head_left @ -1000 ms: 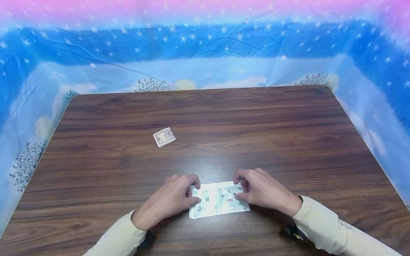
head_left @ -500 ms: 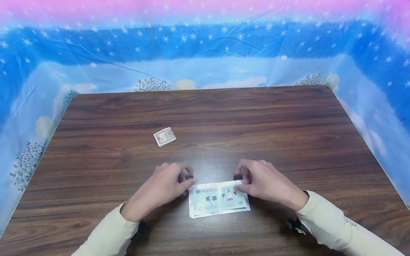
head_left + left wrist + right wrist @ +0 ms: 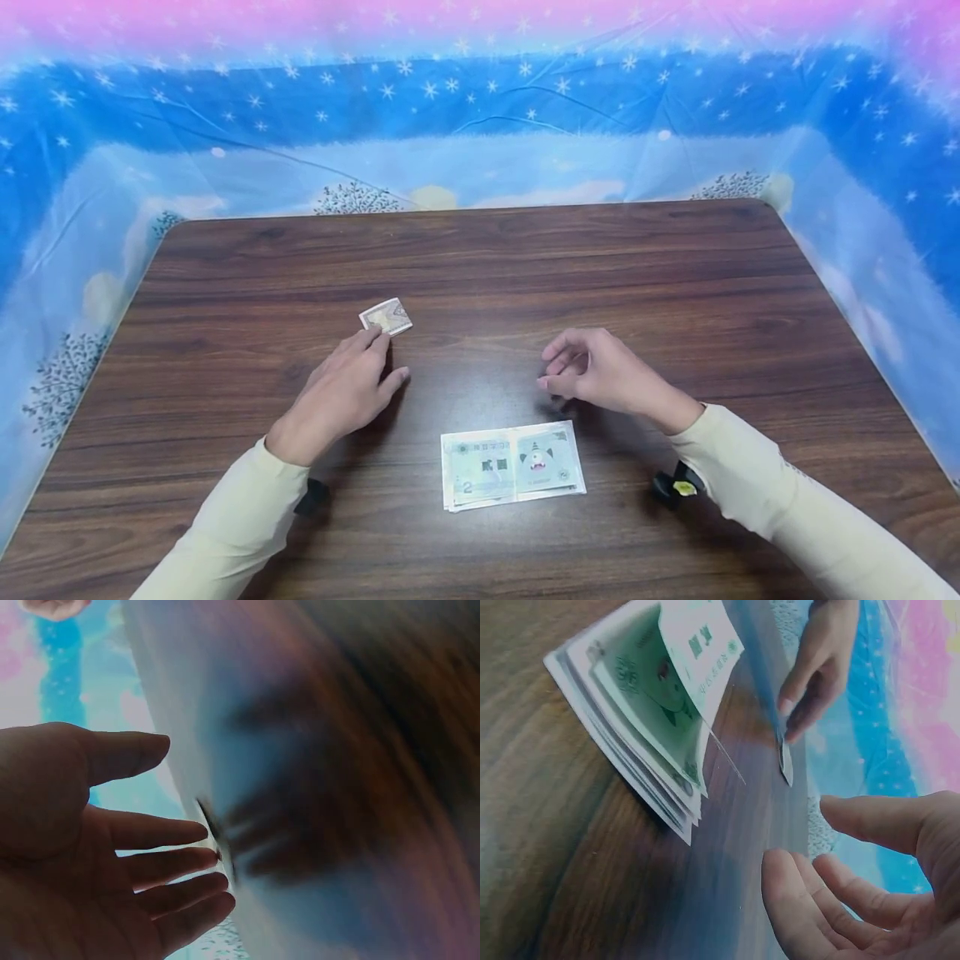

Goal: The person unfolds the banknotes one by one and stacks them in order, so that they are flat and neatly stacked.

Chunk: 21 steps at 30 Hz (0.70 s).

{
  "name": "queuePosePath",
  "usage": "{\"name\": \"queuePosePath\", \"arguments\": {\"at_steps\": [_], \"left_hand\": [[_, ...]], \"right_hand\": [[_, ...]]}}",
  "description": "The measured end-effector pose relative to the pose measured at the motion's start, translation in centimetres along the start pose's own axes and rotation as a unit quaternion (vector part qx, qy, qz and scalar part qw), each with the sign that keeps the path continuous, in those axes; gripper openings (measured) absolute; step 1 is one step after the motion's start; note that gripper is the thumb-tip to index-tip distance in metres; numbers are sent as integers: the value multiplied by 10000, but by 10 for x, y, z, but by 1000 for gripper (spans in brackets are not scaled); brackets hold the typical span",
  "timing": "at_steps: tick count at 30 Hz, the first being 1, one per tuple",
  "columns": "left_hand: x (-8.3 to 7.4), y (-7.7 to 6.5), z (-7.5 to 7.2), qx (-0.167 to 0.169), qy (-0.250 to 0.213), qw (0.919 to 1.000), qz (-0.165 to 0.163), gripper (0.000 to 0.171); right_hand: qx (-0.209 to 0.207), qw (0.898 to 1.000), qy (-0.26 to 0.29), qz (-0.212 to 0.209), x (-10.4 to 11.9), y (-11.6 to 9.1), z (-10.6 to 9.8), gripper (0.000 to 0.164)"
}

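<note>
My left hand (image 3: 341, 392) reaches over the table to a small folded banknote (image 3: 396, 317). Its fingertips overlap the note's near edge, and the fingers (image 3: 180, 862) are nearly straight with the thumb spread away. Beyond those fingertips the folded banknote (image 3: 214, 832) appears as a thin dark edge. A stack of greenish play banknotes (image 3: 513, 467) lies near the front, creased across the middle. In the right wrist view the stack (image 3: 641, 694) shows several layers, its top note bent up along the crease. Holding nothing, my right hand (image 3: 600, 375) hovers behind the stack, fingers loosely bent.
The brown wood-grain table (image 3: 637, 275) stretches behind and to both sides of the hands. A blue and pink snowflake cloth (image 3: 480, 100) surrounds its back and sides. Black wrist straps show under both sleeves.
Both hands have left the banknote stack, which stays in place. The left hand has moved forward and left to the folded note; the right has lifted away a little farther back.
</note>
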State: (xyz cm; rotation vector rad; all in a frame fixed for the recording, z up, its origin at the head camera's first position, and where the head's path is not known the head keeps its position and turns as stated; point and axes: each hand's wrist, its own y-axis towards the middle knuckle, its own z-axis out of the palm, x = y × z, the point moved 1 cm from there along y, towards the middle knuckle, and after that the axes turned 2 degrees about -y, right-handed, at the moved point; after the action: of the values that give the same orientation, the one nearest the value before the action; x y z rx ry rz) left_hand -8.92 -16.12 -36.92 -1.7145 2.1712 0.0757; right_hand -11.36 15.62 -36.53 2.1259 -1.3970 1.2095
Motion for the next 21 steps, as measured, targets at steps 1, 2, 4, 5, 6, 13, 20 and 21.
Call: {"name": "queuePosePath", "arguments": {"at_steps": [1, 2, 4, 5, 6, 13, 20, 21], "left_hand": [[1, 1, 1, 54, 33, 10000, 12, 60], [2, 3, 1, 104, 49, 9999, 15, 60], [3, 5, 3, 194, 68, 9998, 30, 60], [3, 6, 3, 248, 69, 9997, 41, 60], [2, 6, 4, 299, 57, 9995, 65, 60], [-12, 7, 7, 465, 64, 9977, 496, 55], [-34, 7, 14, 747, -25, 9937, 834, 57], [-37, 8, 14, 790, -53, 9931, 869, 57]], "right_hand": [[16, 9999, 92, 89, 0, 2, 0, 31], [33, 9997, 200, 156, 0, 4, 0, 32], [47, 9990, 350, 291, 1, 8, 0, 33], [40, 9985, 421, 359, 1, 10, 1, 34], [40, 9978, 520, 411, 1, 12, 2, 35], [143, 9856, 1370, 979, -1, 28, 6, 42], [384, 9651, 2290, 1208, -2, 40, 12, 48], [413, 9616, 2419, 1229, -2, 41, 13, 49]]}}
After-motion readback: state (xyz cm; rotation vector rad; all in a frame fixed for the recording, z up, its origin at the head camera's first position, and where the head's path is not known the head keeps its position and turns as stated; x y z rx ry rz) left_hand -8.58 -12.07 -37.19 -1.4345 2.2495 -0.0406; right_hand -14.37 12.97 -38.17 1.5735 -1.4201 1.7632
